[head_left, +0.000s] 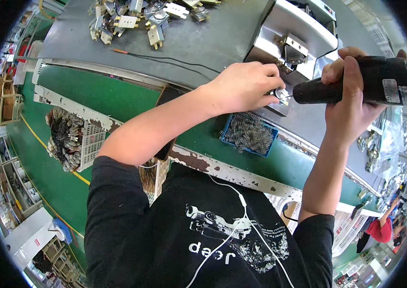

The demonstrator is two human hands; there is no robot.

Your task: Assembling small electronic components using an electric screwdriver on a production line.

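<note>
My left hand (246, 86) is closed in a pinch on a small metal part (281, 94) with a whitish, roundish face. Fingers cover most of that part. My right hand (349, 103) is wrapped round a black electric screwdriver (378, 77), held nearly level. Its narrow bit points left and reaches the small part, though I cannot tell whether it sits on a screw. Just beyond both hands stands a shiny metal fixture (273, 36), with a metal and white assembly (294, 50) mounted on its front.
Several metal-and-white switch-like parts (138, 19) are heaped at the far left of the grey bench (74, 36). A black wire with an orange end (122, 51) lies nearer. A blue box (225, 139) of springs sits below my left hand. Another person (381, 230) is at right.
</note>
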